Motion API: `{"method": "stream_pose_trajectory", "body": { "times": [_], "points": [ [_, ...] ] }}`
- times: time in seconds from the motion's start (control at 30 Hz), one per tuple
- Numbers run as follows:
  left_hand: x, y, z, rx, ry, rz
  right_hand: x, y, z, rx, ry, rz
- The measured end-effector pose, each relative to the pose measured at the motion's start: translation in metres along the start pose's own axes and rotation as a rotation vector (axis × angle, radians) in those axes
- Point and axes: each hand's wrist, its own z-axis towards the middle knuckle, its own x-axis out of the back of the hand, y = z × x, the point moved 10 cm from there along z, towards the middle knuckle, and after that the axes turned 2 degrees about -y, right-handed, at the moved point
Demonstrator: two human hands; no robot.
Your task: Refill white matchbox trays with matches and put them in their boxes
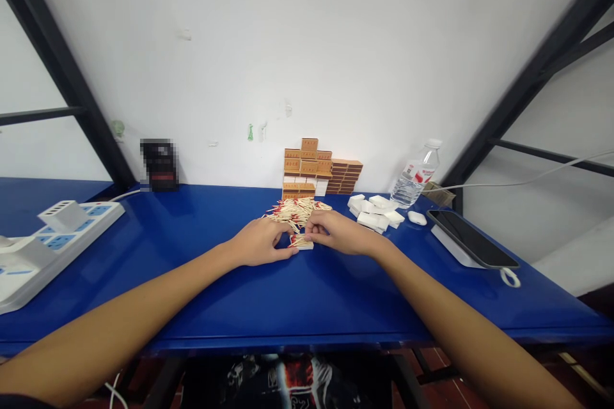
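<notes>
A small white matchbox tray [305,245] with red-tipped matches in it lies on the blue table between my hands. My left hand [261,241] curls round its left end, thumb at the front corner and fingers behind. From the right, my right hand [338,232] reaches over the other end with thumb and fingers pinched together; what they hold, if anything, is too small to make out. Just behind the tray spreads a loose pile of matches [297,209]. Stacked matchboxes [309,165] stand against the wall past the pile.
Several white trays [374,212] lie heaped to the right, near a water bottle [416,176], a white earphone case [417,218] and a phone [472,238]. A power strip [62,239] with plugs occupies the left side. A dark box [160,165] stands by the wall.
</notes>
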Motion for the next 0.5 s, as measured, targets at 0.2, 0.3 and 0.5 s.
{"method": "stream_pose_trajectory", "body": {
  "times": [0.2,0.3,0.5],
  "points": [
    [0.001,0.0,0.0,0.005,0.005,0.009,0.007,0.0,-0.004,-0.062,-0.023,-0.055],
    [0.0,0.001,0.0,0.002,0.002,0.007,0.009,-0.004,-0.005,-0.05,-0.01,-0.026],
    [0.002,0.002,-0.001,-0.007,0.015,0.006,-0.001,-0.009,0.002,0.031,0.043,0.045]
  ]
}}
